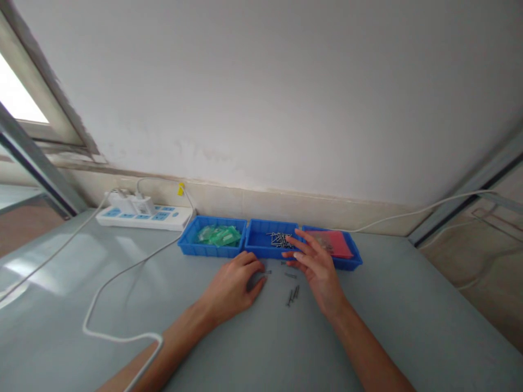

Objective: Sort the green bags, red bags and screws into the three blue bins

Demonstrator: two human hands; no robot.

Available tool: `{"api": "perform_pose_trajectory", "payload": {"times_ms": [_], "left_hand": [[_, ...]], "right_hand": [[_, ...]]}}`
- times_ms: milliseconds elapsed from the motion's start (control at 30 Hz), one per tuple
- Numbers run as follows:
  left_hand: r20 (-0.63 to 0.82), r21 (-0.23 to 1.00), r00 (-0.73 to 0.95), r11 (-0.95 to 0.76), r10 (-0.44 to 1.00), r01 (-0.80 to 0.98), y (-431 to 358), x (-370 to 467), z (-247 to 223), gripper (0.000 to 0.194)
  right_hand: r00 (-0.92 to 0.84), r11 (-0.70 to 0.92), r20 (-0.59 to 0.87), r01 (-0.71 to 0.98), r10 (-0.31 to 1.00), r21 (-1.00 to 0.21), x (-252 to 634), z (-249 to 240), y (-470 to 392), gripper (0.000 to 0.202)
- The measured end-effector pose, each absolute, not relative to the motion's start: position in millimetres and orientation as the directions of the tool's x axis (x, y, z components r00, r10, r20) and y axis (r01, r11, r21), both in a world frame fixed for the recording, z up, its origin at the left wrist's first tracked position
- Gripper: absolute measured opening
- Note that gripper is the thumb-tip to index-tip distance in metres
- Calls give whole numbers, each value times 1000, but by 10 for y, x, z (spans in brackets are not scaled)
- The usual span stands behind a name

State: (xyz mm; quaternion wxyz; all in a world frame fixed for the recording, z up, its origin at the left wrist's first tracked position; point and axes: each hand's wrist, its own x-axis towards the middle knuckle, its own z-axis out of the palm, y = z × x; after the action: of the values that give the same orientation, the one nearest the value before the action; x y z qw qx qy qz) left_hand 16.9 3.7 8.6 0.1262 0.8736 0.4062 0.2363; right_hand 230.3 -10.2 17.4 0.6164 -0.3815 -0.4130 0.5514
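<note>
Three blue bins stand side by side along the wall. In the left bin (212, 251) are green plastic packets (220, 236); the middle bin (265, 252) holds a pile of metal screws (280, 239); a pink-red packet (337, 243) lies in the right bin (352, 263). Several loose screws (293, 295) are on the table in front of the middle bin. My left hand (232, 283) rests on the table, thumb and fingers apart, beside a loose screw (267, 272). Over the loose screws and the front of the middle bin, my right hand (316, 267) has its fingers spread, holding nothing visible.
A white power strip (171, 218) with plugged-in chargers (141, 205) sits at the back left. Its white cable (118, 279) loops across the table's left side and over my left forearm. Another white cable (392, 216) runs behind the right bin. Metal posts flank the grey-green table (261, 354).
</note>
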Motion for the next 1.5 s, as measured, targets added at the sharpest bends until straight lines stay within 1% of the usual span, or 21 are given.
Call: {"api": "perform_pose_trajectory", "payload": {"times_ms": [67, 133, 233, 267, 333, 433, 500, 567, 700, 767, 833, 933, 1000, 1100, 1133, 1167, 1267, 1367, 1500], "left_hand": [[285, 407, 569, -634, 772, 657, 55, 164, 46, 12], [273, 422, 575, -634, 771, 648, 77, 153, 4, 16], [282, 438, 585, -644, 761, 627, 100, 138, -34, 17], [291, 440, 583, -647, 759, 622, 102, 137, -35, 17], [321, 448, 574, -655, 753, 609, 95, 146, -22, 16], [380, 465, 564, -679, 733, 568, 68, 174, 19, 15], [424, 471, 558, -700, 713, 536, 44, 194, 45, 14], [461, 477, 551, -718, 696, 507, 21, 209, 62, 15], [483, 513, 536, -720, 692, 468, -14, 238, 62, 14], [467, 535, 528, -702, 709, 470, -24, 252, 49, 13], [446, 536, 528, -688, 723, 489, -31, 264, 36, 14], [409, 484, 570, -699, 712, 526, -37, 274, 24, 17], [389, 433, 625, -733, 677, 524, -43, 281, 22, 21], [382, 348, 703, -798, 600, 493, -56, 304, 25, 28], [381, 323, 717, -810, 584, 489, -61, 316, 26, 30], [378, 303, 725, -817, 576, 491, -65, 327, 27, 31], [350, 288, 721, -801, 598, 525, -62, 352, 25, 28], [323, 315, 696, -766, 642, 560, -32, 348, 9, 25], [326, 395, 655, -727, 682, 561, 9, 327, -27, 17]], "right_hand": [[45, 92, 81, -348, 996, -933, 2307, 173, -107, 51], [40, 86, 77, -338, 996, -937, 2312, 173, -111, 48], [18, 91, 90, -294, 996, -952, 2322, 168, -108, 35], [8, 100, 101, -253, 995, -962, 2324, 161, -106, 30], [2, 132, 132, -116, 991, -984, 2322, 142, -106, 22], [-19, 155, 154, 124, 988, -980, 2299, 106, -120, 21], [-62, 146, 137, 190, 989, -971, 2274, 87, -132, 22], [-111, 138, 121, 167, 987, -976, 2248, 74, -136, 24], [-162, 125, 115, 50, 980, -991, 2229, 65, -115, 26], [-146, 112, 107, 26, 983, -993, 2245, 71, -98, 27], [-92, 103, 100, 31, 991, -994, 2274, 90, -83, 25], [-16, 113, 113, 13, 993, -993, 2323, 140, -71, 22], [12, 127, 126, -79, 992, -989, 2347, 176, -67, 23], [81, 153, 138, -225, 987, -962, 2369, 207, -59, 47], [105, 164, 142, -236, 984, -958, 2375, 209, -56, 51], [126, 174, 148, -229, 981, -958, 2381, 210, -52, 52], [156, 187, 160, -176, 975, -967, 2391, 209, -49, 42], [152, 184, 158, -171, 976, -968, 2387, 225, -59, 36], [128, 190, 169, -174, 977, -966, 2381, 248, -72, 34]]}}
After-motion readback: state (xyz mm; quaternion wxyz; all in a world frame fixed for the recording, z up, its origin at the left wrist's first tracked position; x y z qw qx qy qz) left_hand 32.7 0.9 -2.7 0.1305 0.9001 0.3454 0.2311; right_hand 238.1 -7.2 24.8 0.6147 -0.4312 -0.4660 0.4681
